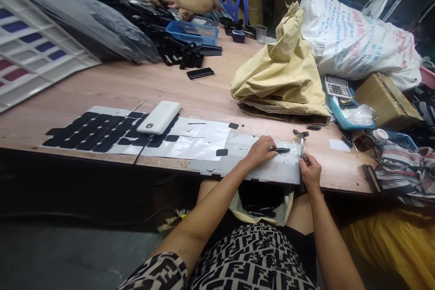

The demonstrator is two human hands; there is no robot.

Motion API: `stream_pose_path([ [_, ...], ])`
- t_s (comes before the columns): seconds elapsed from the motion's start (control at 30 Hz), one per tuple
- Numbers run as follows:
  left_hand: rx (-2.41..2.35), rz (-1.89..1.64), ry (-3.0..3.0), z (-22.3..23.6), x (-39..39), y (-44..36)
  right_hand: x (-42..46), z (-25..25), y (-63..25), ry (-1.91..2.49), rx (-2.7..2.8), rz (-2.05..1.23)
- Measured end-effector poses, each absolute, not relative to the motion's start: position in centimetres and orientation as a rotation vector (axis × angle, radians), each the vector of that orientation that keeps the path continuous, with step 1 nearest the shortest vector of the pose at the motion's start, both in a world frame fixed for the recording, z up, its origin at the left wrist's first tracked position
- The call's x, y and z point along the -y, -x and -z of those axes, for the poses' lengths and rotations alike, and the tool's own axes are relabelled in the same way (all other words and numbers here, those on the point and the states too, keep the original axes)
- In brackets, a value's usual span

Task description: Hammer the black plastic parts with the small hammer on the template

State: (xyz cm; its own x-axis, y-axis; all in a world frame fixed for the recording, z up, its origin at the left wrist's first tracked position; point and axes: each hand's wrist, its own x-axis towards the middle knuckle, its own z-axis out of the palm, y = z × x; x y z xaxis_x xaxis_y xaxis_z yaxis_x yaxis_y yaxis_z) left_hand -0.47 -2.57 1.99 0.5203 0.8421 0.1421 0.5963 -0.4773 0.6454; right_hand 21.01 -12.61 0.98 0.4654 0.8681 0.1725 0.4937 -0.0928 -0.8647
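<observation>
My left hand (261,150) rests over a pale board (282,172) at the table's front edge, its fingers closed on a slim black piece (282,150) that points right. What the piece is I cannot make out. Just to the right, my right hand (311,171) is closed around a small hammer (302,145) with a metal shaft and a dark head, held upright beside the board's right end. White backing sheets (204,133) lie to the left, with rows of black rounded pads (98,129) on them. On these pads sits a white power bank (159,118) with a cable.
A crumpled yellow sack (282,68) stands beyond my hands, with a large white bag (360,31) behind it. At right are a calculator (338,87), a blue tray (353,120) and a cardboard box (390,99). Across the table, people handle black parts near a blue basket (192,32).
</observation>
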Motion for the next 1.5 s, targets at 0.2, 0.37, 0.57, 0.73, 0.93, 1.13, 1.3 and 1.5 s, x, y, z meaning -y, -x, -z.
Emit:
stream_pose_path([
  [0.2,-1.113,-0.710,-2.229,-1.2,2.7,-0.6,12.6,-1.2,-21.1,1.733,1.181,-0.492],
  [0.37,-1.125,-0.731,-2.127,-0.4,2.1,-1.1,13.1,-1.8,-21.1,1.727,1.236,-0.538],
  [0.57,-1.170,-0.761,-2.050,-0.1,1.8,-1.1,15.2,-3.7,-19.4,1.701,1.533,-0.393],
  [0.73,-1.193,-0.748,-2.035,-0.3,1.8,-1.3,16.2,-4.9,-18.0,1.682,1.695,-0.284],
  [0.93,-1.207,-0.744,-2.035,-0.1,1.8,-1.5,16.5,-4.3,-17.8,1.700,1.766,-0.216],
  [1.13,-1.202,-0.750,-2.054,0.1,1.6,-1.4,16.5,-4.8,-16.6,1.662,1.747,-0.261],
  [1.3,-1.205,-0.745,-2.039,0.0,1.6,-1.5,16.4,-4.7,-16.0,1.694,1.770,-0.295],
  [1.5,-1.175,-0.770,-2.050,-0.1,1.7,-1.4,14.8,-4.6,-18.7,1.754,1.655,-0.262],
])
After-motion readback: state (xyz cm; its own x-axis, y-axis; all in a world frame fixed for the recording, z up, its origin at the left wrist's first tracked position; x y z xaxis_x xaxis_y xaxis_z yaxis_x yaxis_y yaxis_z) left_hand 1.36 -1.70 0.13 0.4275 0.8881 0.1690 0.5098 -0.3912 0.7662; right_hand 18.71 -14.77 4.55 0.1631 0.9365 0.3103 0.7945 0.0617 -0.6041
